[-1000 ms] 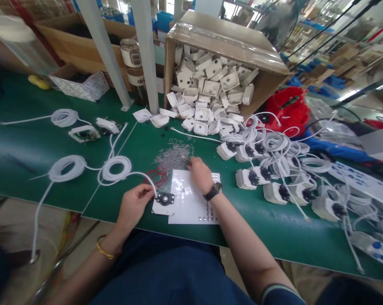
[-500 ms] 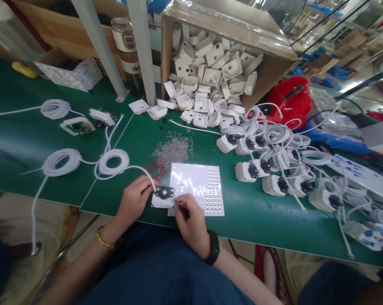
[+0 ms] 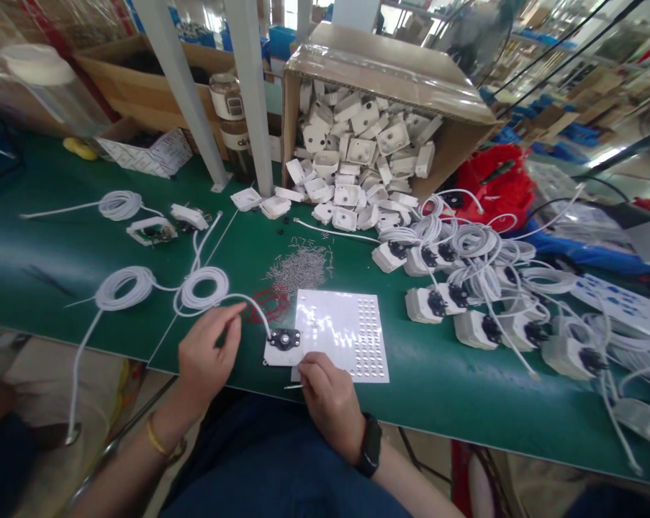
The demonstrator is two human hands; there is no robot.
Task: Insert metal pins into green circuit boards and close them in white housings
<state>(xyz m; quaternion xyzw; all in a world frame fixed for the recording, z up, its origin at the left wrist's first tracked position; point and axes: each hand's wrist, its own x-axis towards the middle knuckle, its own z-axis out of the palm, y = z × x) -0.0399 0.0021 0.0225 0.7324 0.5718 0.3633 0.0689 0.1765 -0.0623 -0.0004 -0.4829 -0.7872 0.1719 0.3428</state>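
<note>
While the right hand (image 3: 327, 406) worked low over the bench, the white housing (image 3: 281, 356) sat flat in front of the person, its right end over the left edge of the white sheet (image 3: 330, 316). Done on it, as far as visible: black fitting (image 3: 285, 339) on top, white cable (image 3: 260, 315) running in, bright spots like screw heads around the fitting. Couldn't tell if those were tight. Probably mid-build, not finished.

Right fingers were curled closed on a thin pale rod (image 3: 292, 388), tip poking out left; contact with the housing unclear. Left hand (image 3: 209, 349) was empty as far as I could see, thumb and index well parted, fingertip near the cable; touch unclear.

Counts: 1 housing in work, 1 sheet, 1 rod. Cabled units (image 3: 420, 305) on the right: at least 8, tangled, looked done to a similar stage or beyond. Open units (image 3: 150, 231) on the left: 2, insides showing, likely unfinished. Cable coils (image 3: 124, 214) on the left: 3. Loose housings (image 3: 360, 151) spilling from 1 carton (image 3: 389, 72): dozens, overlapping, apparently unused. Small metal pieces (image 3: 300, 267): one heap, uncountable.
</note>
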